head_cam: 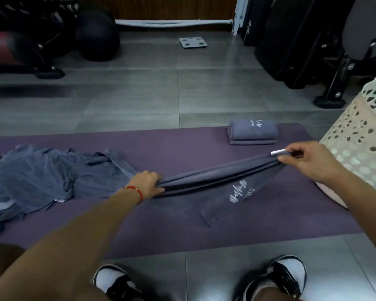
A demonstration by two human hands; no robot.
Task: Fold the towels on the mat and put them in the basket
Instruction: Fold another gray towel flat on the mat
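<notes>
A grey towel (pixel 217 181) with a white logo is stretched between my hands above the purple mat (pixel 178 148). My left hand (pixel 148 183) grips its left end, and my right hand (pixel 306 161) pinches its right end, where a white tag sticks out. The towel's lower part droops onto the mat. A pile of crumpled grey towels (pixel 41 177) lies on the mat's left side. A folded stack of grey towels (pixel 253 132) sits at the mat's far right. The cream perforated basket (pixel 360 135) stands at the right edge, just beyond my right hand.
My two black-and-white shoes (pixel 278 276) stand on the grey tiled floor in front of the mat. Black gym equipment (pixel 308 40) and a dark ball (pixel 98 33) line the back. A white bathroom scale (pixel 193 42) lies on the floor farther off.
</notes>
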